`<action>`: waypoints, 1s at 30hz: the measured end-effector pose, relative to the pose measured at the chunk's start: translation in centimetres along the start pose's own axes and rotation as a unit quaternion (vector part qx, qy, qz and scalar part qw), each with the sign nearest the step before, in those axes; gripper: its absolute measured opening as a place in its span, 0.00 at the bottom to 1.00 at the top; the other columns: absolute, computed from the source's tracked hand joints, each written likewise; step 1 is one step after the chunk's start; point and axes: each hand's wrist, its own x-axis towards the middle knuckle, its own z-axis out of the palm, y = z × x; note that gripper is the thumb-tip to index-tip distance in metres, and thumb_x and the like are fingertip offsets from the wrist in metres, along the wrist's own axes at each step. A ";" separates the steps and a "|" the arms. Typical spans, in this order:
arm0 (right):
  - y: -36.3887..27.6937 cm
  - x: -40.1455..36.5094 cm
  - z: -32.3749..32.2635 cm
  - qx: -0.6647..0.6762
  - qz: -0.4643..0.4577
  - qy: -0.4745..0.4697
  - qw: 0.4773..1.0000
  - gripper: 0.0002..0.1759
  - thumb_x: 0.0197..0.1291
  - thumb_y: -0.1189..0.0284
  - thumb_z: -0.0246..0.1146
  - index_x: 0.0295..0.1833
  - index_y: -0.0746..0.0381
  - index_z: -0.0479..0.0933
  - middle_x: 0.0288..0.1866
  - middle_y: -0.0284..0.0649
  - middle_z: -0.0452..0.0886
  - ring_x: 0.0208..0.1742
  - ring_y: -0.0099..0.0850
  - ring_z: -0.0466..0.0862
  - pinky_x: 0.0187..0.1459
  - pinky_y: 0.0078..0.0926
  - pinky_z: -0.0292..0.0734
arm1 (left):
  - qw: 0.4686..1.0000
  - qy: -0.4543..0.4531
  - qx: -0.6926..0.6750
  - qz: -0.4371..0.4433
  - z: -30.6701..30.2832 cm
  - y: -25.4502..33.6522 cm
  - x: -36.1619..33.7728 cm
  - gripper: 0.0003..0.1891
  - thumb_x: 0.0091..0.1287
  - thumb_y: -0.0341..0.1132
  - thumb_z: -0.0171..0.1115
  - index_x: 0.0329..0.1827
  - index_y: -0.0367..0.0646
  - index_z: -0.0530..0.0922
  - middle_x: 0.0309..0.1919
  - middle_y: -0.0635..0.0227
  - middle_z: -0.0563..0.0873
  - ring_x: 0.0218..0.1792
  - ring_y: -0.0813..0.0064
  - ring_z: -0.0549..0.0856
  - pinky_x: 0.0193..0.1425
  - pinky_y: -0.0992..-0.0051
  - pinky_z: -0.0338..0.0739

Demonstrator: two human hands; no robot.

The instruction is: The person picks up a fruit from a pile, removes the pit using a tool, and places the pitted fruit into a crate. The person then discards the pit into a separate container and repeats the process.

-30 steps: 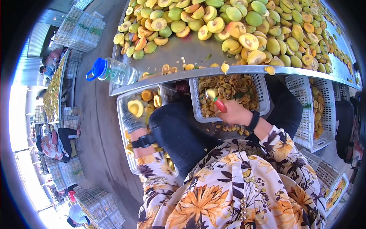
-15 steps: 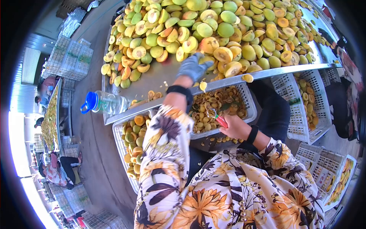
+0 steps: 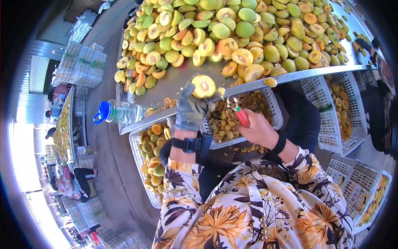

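A halved yellow fruit (image 3: 204, 86) with its cut face and brown centre towards me is held in my left hand (image 3: 188, 108), which wears a grey glove. My right hand (image 3: 259, 132) is bare and closed round the red handle of a pitting tool (image 3: 242, 118), whose metal loop end points up and left, apart from the fruit. Beyond both hands a heap of halved fruits (image 3: 232, 37), green to orange, covers the metal table (image 3: 174, 85). Below my hands stands a white crate (image 3: 273, 108) of small scooped-out pieces.
A clear bottle with a blue cap (image 3: 120, 112) lies at the table's left corner. Another crate of fruit halves (image 3: 153, 153) stands at my left, and white crates (image 3: 338, 120) stand at the right. People (image 3: 72, 180) sit by another fruit table (image 3: 62, 128) far left.
My left hand has come back from the heap towards me, now with a halved fruit in it. My right hand with the tool has risen slightly, nearer to the left.
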 end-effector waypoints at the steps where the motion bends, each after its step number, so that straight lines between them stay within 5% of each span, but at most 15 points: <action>1: -0.4 0.4 0.4 0.000 -0.020 -0.018 1.000 0.14 0.48 0.71 0.63 0.39 0.67 0.71 0.23 0.49 0.74 0.24 0.42 0.76 0.29 0.33 0.71 | 0.999 0.010 -0.021 -0.041 -0.9 -0.2 -1.0 0.24 0.59 0.50 0.55 0.52 0.44 0.69 0.39 0.62 0.80 0.31 0.65 0.83 0.19 0.75 0.78; 2: -0.6 0.7 0.8 -0.001 -0.038 -0.035 0.999 0.14 0.48 0.71 0.63 0.39 0.67 0.70 0.23 0.51 0.74 0.24 0.45 0.76 0.30 0.34 0.70 | 0.995 0.017 -0.043 -0.083 -0.7 -0.1 -2.2 0.25 0.59 0.54 0.55 0.50 0.45 0.71 0.36 0.64 0.81 0.29 0.68 0.83 0.17 0.77 0.77; 3: -1.0 0.9 1.3 -0.006 -0.054 -0.043 0.998 0.15 0.48 0.72 0.63 0.39 0.67 0.70 0.24 0.54 0.74 0.27 0.51 0.75 0.30 0.36 0.70 | 0.986 0.141 0.066 -0.060 0.3 -1.1 -3.3 0.31 0.55 0.65 0.53 0.43 0.45 0.73 0.26 0.69 0.81 0.19 0.77 0.80 0.11 0.83 0.69; 4: -1.2 1.0 1.7 -0.007 -0.051 -0.044 0.998 0.15 0.48 0.72 0.63 0.39 0.67 0.70 0.24 0.54 0.74 0.27 0.51 0.75 0.30 0.36 0.70 | 0.976 0.190 0.098 -0.040 0.6 -1.6 -3.8 0.31 0.55 0.66 0.53 0.44 0.46 0.73 0.25 0.69 0.81 0.17 0.78 0.79 0.12 0.83 0.68; 12: -0.3 -0.4 2.5 -0.014 -0.058 -0.027 0.998 0.14 0.48 0.72 0.62 0.38 0.68 0.68 0.22 0.55 0.73 0.25 0.51 0.76 0.27 0.36 0.69 | 0.975 0.168 0.142 0.040 0.0 -5.5 -4.0 0.27 0.59 0.62 0.50 0.45 0.47 0.74 0.31 0.72 0.81 0.20 0.84 0.77 0.13 0.90 0.66; 14: -0.1 -0.8 2.3 -0.008 -0.057 -0.009 0.998 0.14 0.48 0.72 0.62 0.37 0.68 0.68 0.21 0.54 0.72 0.24 0.50 0.76 0.27 0.36 0.69 | 0.975 0.153 0.150 0.056 -0.3 -6.4 -3.6 0.26 0.61 0.61 0.50 0.47 0.47 0.73 0.33 0.71 0.81 0.25 0.83 0.79 0.18 0.88 0.70; 16: 0.0 -1.2 2.2 -0.001 -0.029 0.005 1.000 0.12 0.49 0.73 0.61 0.36 0.68 0.68 0.20 0.53 0.71 0.23 0.49 0.75 0.26 0.35 0.68 | 0.967 0.129 0.174 0.130 -0.1 -7.4 -3.3 0.21 0.66 0.51 0.50 0.49 0.41 0.72 0.42 0.67 0.76 0.39 0.78 0.77 0.44 0.77 0.74; 17: 0.1 -1.3 2.3 -0.002 -0.027 0.006 1.000 0.12 0.49 0.73 0.61 0.36 0.68 0.68 0.20 0.53 0.71 0.23 0.49 0.75 0.26 0.35 0.68 | 0.950 0.124 0.218 0.185 0.0 -7.8 -3.1 0.21 0.66 0.48 0.52 0.50 0.38 0.72 0.42 0.66 0.75 0.41 0.77 0.75 0.49 0.76 0.71; 20: 0.1 -1.8 2.7 0.004 0.012 0.016 1.000 0.11 0.48 0.75 0.60 0.36 0.68 0.67 0.19 0.53 0.71 0.22 0.48 0.74 0.26 0.36 0.68 | 0.960 0.155 0.174 0.155 2.4 -8.1 -4.0 0.20 0.64 0.50 0.54 0.50 0.44 0.73 0.41 0.69 0.79 0.40 0.77 0.79 0.48 0.76 0.74; 21: 0.1 -1.9 3.0 0.025 -0.001 0.013 1.000 0.10 0.48 0.76 0.59 0.36 0.68 0.67 0.19 0.53 0.71 0.23 0.49 0.75 0.27 0.36 0.68 | 0.945 0.114 0.216 0.218 1.8 -8.6 -3.7 0.18 0.65 0.46 0.55 0.49 0.42 0.74 0.40 0.69 0.79 0.40 0.78 0.78 0.48 0.78 0.72; 24: 0.8 -2.0 3.9 0.033 -0.002 -0.006 0.999 0.09 0.48 0.78 0.57 0.36 0.68 0.68 0.20 0.53 0.71 0.25 0.49 0.76 0.27 0.35 0.69 | 0.954 0.128 0.193 0.190 -2.5 -8.9 -2.2 0.16 0.62 0.42 0.58 0.47 0.40 0.75 0.38 0.69 0.80 0.41 0.77 0.79 0.47 0.77 0.74; 28: 2.1 -1.2 4.8 -0.009 -0.059 -0.079 0.995 0.10 0.47 0.78 0.57 0.37 0.68 0.68 0.22 0.54 0.73 0.26 0.51 0.76 0.28 0.37 0.70 | 0.996 0.035 0.065 -0.047 -2.3 -4.8 -2.9 0.13 0.57 0.35 0.61 0.41 0.36 0.76 0.33 0.59 0.82 0.31 0.67 0.83 0.35 0.69 0.81; 30: 2.2 -0.4 5.0 -0.032 -0.080 -0.088 0.992 0.10 0.47 0.78 0.57 0.37 0.68 0.68 0.22 0.54 0.74 0.26 0.52 0.76 0.29 0.37 0.70 | 0.997 0.032 0.032 -0.064 -2.9 -4.2 -2.7 0.13 0.56 0.34 0.61 0.41 0.34 0.75 0.31 0.56 0.82 0.28 0.63 0.83 0.32 0.67 0.81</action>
